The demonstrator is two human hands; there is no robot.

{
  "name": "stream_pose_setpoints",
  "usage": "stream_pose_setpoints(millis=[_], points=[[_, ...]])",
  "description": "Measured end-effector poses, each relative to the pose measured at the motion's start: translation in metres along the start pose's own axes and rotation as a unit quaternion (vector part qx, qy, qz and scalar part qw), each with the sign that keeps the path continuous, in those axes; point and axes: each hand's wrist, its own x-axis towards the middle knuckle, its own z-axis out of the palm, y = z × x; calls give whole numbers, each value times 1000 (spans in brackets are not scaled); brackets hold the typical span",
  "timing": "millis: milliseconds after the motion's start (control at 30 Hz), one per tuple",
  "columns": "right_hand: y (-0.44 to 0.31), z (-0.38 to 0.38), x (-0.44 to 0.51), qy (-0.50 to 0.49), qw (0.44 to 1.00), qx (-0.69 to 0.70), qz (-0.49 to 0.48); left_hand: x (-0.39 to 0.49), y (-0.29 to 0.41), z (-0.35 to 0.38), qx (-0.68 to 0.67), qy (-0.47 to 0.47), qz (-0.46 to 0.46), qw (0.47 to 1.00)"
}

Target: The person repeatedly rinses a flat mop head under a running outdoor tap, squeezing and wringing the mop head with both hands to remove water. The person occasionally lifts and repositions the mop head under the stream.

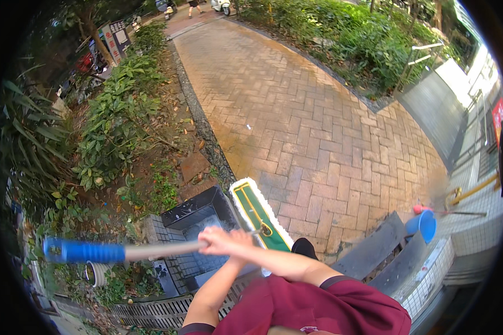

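Note:
A flat mop with a green backing (251,205) and white fringe rests beside the dark-rimmed tiled basin (230,213). Its pale handle (163,251) runs left across the basin and ends in a blue grip (84,250). My right hand (213,240) is closed around the shaft, on the side nearer the blue grip. Just beside it, closer to the mop head, my left hand (241,238) is wrapped on the same shaft, partly hidden by the right forearm. Water shows in the basin under the handle.
A drain grating (151,314) lies below the basin. At the right are a dark bench (371,247), a blue bucket (423,225) and a ramp (434,106). Plants (117,100) border the brick paving (293,117). Far off, a person (195,6) is near a white scooter (222,6).

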Motion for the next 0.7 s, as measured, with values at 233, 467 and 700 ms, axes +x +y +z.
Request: stream_pose_setpoints(millis=[233,467,700], points=[[-6,0,61,-378,868,312,-75,-6,-68,98,-116,-178,-137,967],[234,-121,80,-324,908,230,135,47,-8,161,-404,-307,-308,804],[452,-304,0,-315,847,-115,411,118,62,181,-596,-323,-480,558]])
